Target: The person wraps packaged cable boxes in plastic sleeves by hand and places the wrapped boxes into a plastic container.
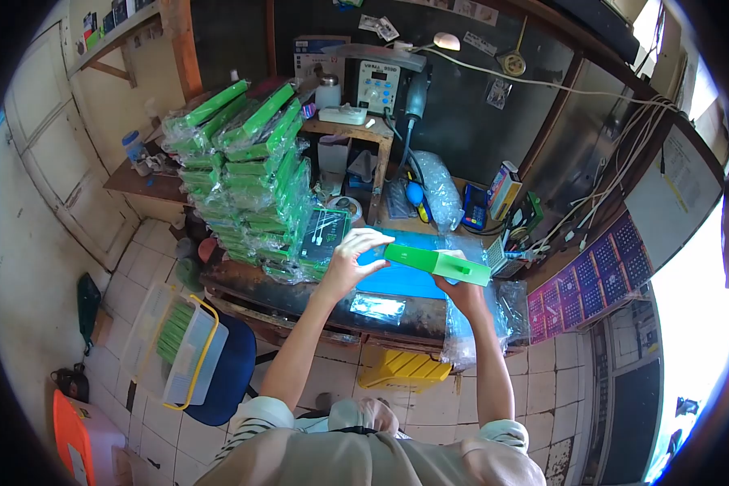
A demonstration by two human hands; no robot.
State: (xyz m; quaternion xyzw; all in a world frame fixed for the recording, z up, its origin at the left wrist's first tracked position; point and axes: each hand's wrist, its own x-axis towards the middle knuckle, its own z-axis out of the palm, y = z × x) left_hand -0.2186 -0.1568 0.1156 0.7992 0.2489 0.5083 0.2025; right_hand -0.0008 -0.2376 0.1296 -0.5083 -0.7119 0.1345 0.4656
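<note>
A green box [437, 263] is held up over the blue mat [409, 279] on the desk. My right hand [460, 290] grips its right end from below, fingers partly hidden behind it. Near the box's left end is my left hand [358, 257], thumb and fingers apart in a curve; nothing shows between them. A small clear plastic packet [377, 308] lies at the desk's front edge. Beside my right forearm, clear plastic bags [462, 332] hang over the edge. A dark box with a white cable picture [326, 231] lies left of the mat.
Tall stacks of green boxes in plastic [251, 178] stand at the left. A soldering station [378, 87] is on a small shelf [364, 130]. Bubble wrap [439, 190] lies behind the mat. Below are a blue chair [233, 373], a clear bin [174, 348] and a yellow crate [405, 370].
</note>
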